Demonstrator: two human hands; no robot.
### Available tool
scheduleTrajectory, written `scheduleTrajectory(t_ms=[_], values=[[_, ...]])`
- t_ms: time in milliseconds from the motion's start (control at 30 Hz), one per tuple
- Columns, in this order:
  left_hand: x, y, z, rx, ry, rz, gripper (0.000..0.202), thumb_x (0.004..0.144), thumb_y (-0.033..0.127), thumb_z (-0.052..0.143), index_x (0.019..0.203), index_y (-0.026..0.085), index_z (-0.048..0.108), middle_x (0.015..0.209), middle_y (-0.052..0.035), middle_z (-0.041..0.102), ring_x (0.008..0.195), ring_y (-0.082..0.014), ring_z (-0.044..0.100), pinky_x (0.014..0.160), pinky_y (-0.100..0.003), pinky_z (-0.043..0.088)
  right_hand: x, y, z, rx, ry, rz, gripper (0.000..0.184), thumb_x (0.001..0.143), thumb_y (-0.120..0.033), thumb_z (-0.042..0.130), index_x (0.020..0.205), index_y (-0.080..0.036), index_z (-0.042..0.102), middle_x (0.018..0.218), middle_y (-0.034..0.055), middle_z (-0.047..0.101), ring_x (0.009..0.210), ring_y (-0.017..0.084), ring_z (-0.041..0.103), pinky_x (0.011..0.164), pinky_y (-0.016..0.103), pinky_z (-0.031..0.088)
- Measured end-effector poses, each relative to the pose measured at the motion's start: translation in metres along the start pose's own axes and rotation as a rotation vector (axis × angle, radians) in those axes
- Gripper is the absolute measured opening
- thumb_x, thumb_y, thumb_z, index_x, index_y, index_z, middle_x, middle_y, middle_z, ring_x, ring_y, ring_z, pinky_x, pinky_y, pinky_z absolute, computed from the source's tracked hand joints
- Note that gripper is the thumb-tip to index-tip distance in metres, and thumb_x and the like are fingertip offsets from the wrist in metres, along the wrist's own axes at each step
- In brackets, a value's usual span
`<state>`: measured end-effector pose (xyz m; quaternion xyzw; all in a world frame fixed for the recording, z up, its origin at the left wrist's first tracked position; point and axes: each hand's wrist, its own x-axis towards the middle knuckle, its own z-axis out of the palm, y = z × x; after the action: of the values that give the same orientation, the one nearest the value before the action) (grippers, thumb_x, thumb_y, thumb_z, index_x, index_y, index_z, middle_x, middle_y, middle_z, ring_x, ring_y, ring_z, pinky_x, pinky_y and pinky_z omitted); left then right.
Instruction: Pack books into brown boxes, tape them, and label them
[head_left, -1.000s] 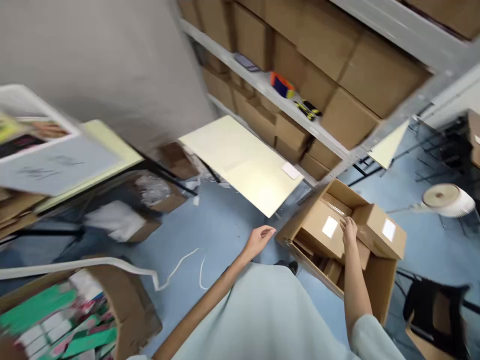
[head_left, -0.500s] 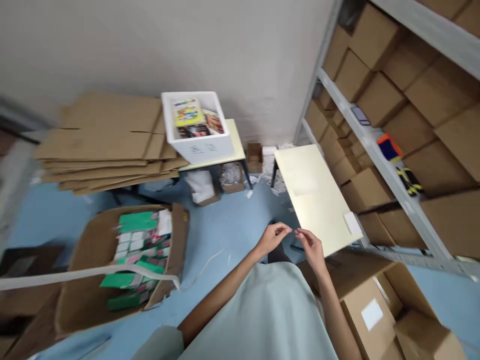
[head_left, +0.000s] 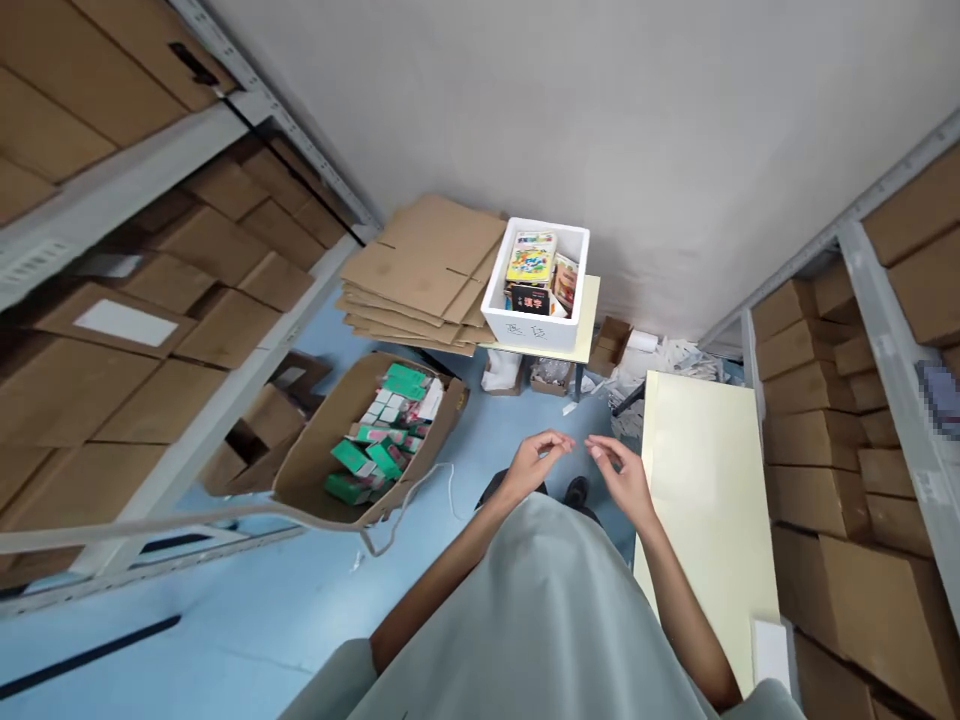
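My left hand (head_left: 534, 462) and my right hand (head_left: 621, 474) hover in front of my chest, close together above the blue floor. Both have loosely curled, parted fingers and hold nothing that I can see. Below and left of them an open cardboard box (head_left: 315, 470) holds several green and white small packets (head_left: 382, 430). A pale yellow table (head_left: 705, 500) runs along my right side, just beside my right hand.
A white bin of books (head_left: 536, 320) sits on a small table with a stack of flattened cardboard (head_left: 420, 270) beside it. Metal shelves of brown cartons line the left (head_left: 150, 330) and the right (head_left: 847, 400). A white strap (head_left: 405, 500) trails on the floor.
My view swung left, away from the open carton at the right. My right hand left that carton and both hands came together in front of me.
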<state>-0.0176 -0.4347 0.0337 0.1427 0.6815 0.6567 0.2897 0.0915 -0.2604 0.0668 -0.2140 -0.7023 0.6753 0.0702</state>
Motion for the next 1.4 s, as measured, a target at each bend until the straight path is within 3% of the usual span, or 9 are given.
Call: scheduleTrajectory(t_ms=[167, 367, 633, 800, 967, 1100, 1233, 1400], values=[[0.045, 0.014, -0.036, -0.038, 0.159, -0.035, 0.034, 0.091, 0.054, 0.072, 0.074, 0.025, 0.071, 0.103, -0.0072, 0.082, 0.106, -0.0279, 0.076, 0.103, -0.041, 0.058, 0.086, -0.024, 0.031, -0.039, -0.165, -0.044, 0.034, 0.099, -0.055, 0.071, 0.117, -0.029, 0.084, 0.119, 0.0078, 0.085, 0.111, 0.030, 0.081, 0.102, 0.046, 0.063], [0.121, 0.027, -0.097, -0.149, 0.266, 0.006, 0.037, 0.090, 0.057, 0.073, 0.077, 0.023, 0.074, 0.101, -0.0090, 0.084, 0.105, -0.0279, 0.076, 0.102, -0.040, 0.058, 0.178, -0.036, 0.079, -0.122, -0.240, -0.083, 0.038, 0.101, -0.058, 0.068, 0.118, -0.027, 0.084, 0.121, 0.0083, 0.085, 0.111, 0.029, 0.080, 0.102, 0.043, 0.062], [0.231, 0.052, -0.189, -0.243, 0.111, -0.009, 0.031, 0.088, 0.051, 0.075, 0.089, 0.021, 0.080, 0.102, -0.0079, 0.084, 0.104, -0.0269, 0.077, 0.101, -0.038, 0.058, 0.301, -0.040, 0.143, -0.162, -0.141, -0.022, 0.048, 0.097, -0.068, 0.070, 0.115, -0.024, 0.083, 0.115, 0.0103, 0.085, 0.103, 0.029, 0.081, 0.098, 0.045, 0.063], [0.292, 0.057, -0.234, -0.219, 0.094, -0.025, 0.032, 0.085, 0.053, 0.077, 0.092, 0.021, 0.082, 0.104, -0.0082, 0.084, 0.104, -0.0271, 0.078, 0.100, -0.038, 0.059, 0.387, -0.034, 0.165, -0.192, -0.071, 0.025, 0.057, 0.093, -0.071, 0.070, 0.118, -0.021, 0.081, 0.115, 0.0120, 0.084, 0.103, 0.029, 0.080, 0.097, 0.044, 0.063], [0.336, 0.054, -0.250, -0.228, 0.178, -0.053, 0.040, 0.081, 0.061, 0.080, 0.088, 0.021, 0.079, 0.097, -0.0086, 0.084, 0.102, -0.0286, 0.078, 0.099, -0.041, 0.059, 0.479, -0.016, 0.166, -0.382, 0.048, 0.012, 0.058, 0.093, -0.066, 0.067, 0.123, -0.017, 0.076, 0.127, 0.0167, 0.081, 0.110, 0.030, 0.077, 0.098, 0.042, 0.062], [0.349, 0.050, -0.248, -0.216, 0.206, -0.072, 0.047, 0.079, 0.067, 0.081, 0.090, 0.021, 0.079, 0.100, -0.0091, 0.084, 0.103, -0.0286, 0.078, 0.100, -0.040, 0.058, 0.527, 0.002, 0.168, -0.611, 0.095, 0.145, 0.045, 0.094, -0.056, 0.067, 0.115, -0.018, 0.075, 0.119, 0.0158, 0.082, 0.105, 0.029, 0.076, 0.093, 0.039, 0.060], [0.346, 0.044, -0.248, -0.226, 0.232, -0.113, 0.052, 0.077, 0.070, 0.082, 0.093, 0.021, 0.079, 0.104, -0.0105, 0.084, 0.106, -0.0297, 0.079, 0.103, -0.042, 0.058, 0.541, 0.013, 0.168, -0.614, 0.083, 0.193, 0.028, 0.088, -0.050, 0.074, 0.090, -0.022, 0.076, 0.100, 0.0135, 0.084, 0.098, 0.031, 0.077, 0.087, 0.036, 0.058], [0.338, 0.037, -0.252, -0.247, 0.260, -0.169, 0.054, 0.077, 0.071, 0.082, 0.098, 0.022, 0.078, 0.111, -0.0121, 0.084, 0.108, -0.0307, 0.078, 0.105, -0.045, 0.059, 0.536, 0.012, 0.158, -0.491, 0.076, 0.169, 0.041, 0.083, -0.063, 0.075, 0.081, -0.022, 0.073, 0.089, 0.0112, 0.081, 0.090, 0.030, 0.075, 0.081, 0.037, 0.060]])
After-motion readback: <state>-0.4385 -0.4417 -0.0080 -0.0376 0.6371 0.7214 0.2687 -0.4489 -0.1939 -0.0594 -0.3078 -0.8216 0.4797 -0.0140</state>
